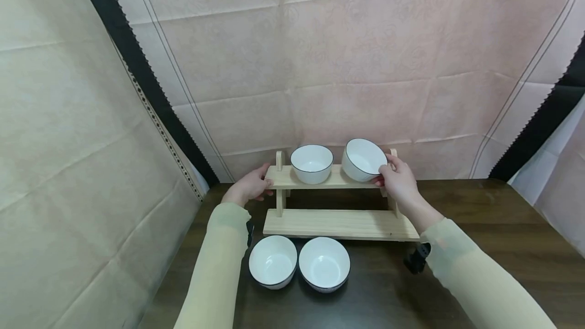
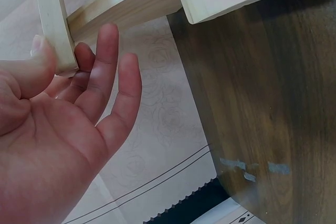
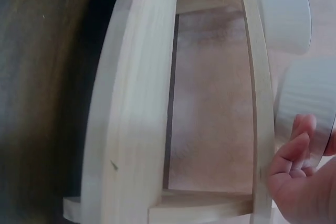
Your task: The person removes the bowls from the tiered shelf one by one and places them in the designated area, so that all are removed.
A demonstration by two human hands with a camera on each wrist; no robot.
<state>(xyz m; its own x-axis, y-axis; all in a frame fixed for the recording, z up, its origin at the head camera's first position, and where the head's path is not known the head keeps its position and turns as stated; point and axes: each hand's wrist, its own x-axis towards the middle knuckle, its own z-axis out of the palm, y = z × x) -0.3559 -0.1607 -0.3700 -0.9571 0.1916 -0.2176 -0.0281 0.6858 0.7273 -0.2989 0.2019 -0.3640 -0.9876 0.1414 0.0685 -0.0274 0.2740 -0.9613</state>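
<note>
A two-tier wooden shelf (image 1: pixel 340 223) stands on the table. My left hand (image 1: pixel 249 186) pinches the left end of its upper board, thumb on one side and fingers on the other, as the left wrist view (image 2: pixel 79 108) shows. On that board sits a white bowl (image 1: pixel 312 164) with a dark rim. Beside it on the right, a second white bowl (image 1: pixel 364 159) leans to one side at the board, gripped at its right side by my right hand (image 1: pixel 398 179). In the right wrist view, curled fingers (image 3: pixel 304 125) press against this bowl's wall.
Two more white bowls, a left one (image 1: pixel 273 261) and a right one (image 1: pixel 324 264), stand side by side in front of the shelf. Dark wooden table (image 1: pixel 466 217) extends around them. A pale patterned cloth (image 1: pixel 356 65) hangs right behind the shelf, another along the left.
</note>
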